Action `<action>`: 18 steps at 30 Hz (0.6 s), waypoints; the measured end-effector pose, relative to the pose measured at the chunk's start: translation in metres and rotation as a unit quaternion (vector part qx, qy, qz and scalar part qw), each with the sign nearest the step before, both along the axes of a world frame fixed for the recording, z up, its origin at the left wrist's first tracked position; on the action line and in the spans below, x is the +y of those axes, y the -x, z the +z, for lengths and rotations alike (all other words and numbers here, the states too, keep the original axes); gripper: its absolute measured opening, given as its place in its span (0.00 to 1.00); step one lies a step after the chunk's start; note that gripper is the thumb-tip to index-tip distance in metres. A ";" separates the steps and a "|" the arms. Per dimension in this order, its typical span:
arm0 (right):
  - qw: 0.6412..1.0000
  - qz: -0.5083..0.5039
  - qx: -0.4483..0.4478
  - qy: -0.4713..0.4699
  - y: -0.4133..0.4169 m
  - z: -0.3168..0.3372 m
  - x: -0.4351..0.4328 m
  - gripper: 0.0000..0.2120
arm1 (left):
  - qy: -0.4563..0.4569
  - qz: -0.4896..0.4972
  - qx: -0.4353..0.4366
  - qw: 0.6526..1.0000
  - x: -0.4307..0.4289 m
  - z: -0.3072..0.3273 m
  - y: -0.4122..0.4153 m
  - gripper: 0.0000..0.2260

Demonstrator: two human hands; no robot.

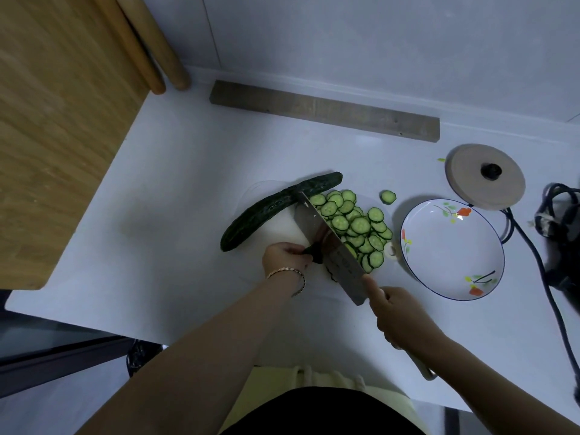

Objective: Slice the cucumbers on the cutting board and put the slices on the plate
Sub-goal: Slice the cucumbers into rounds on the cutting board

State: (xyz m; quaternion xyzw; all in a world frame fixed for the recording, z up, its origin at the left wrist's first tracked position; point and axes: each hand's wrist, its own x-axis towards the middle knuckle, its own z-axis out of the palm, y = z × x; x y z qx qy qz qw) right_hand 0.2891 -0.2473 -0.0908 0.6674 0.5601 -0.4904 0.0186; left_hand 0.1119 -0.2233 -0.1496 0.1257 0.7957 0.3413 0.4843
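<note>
On board (282,226), cucumber (270,208) diagonal rightward; left hand (287,255) round stub (314,254), right hand (398,315) round cleaver (329,246).

A home kitchen is indicated by a white table (175,215), a cleaver (314,224), cucumber slices (361,226), a flowered plate (452,246) and a wooden lid (470,174).

1. There is a single view, from a wide-angle camera on the person's head. It looks forward and steeply down onto the white counter (188,215).
2. It sits close above the work. Both forearms enter from the bottom edge, and the wearer's own torso fills the bottom middle.
3. The left hand (287,255) on a cucumber stub (310,254) and the right hand (395,312) on the knife (329,246) lie near the frame's centre.
4. The cutting board (282,224) sits mid-frame, with the plate (452,277) to its right.
5. The far wall (376,42) spans the top.
6. Straight edges bow toward the corners, as a wide lens makes them.
</note>
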 end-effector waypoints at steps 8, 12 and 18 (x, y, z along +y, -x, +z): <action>0.999 -0.033 0.034 0.022 0.016 -0.017 0.007 0.26 | -0.002 -0.002 0.009 1.000 0.000 -0.002 0.002 0.09; 0.999 -0.021 0.029 -0.021 0.027 -0.029 0.001 0.27 | -0.002 -0.009 0.022 1.000 0.000 -0.002 0.003 0.10; 0.992 -0.094 0.077 0.022 0.020 -0.030 -0.004 0.25 | -0.006 -0.009 0.023 1.000 0.000 -0.003 0.003 0.10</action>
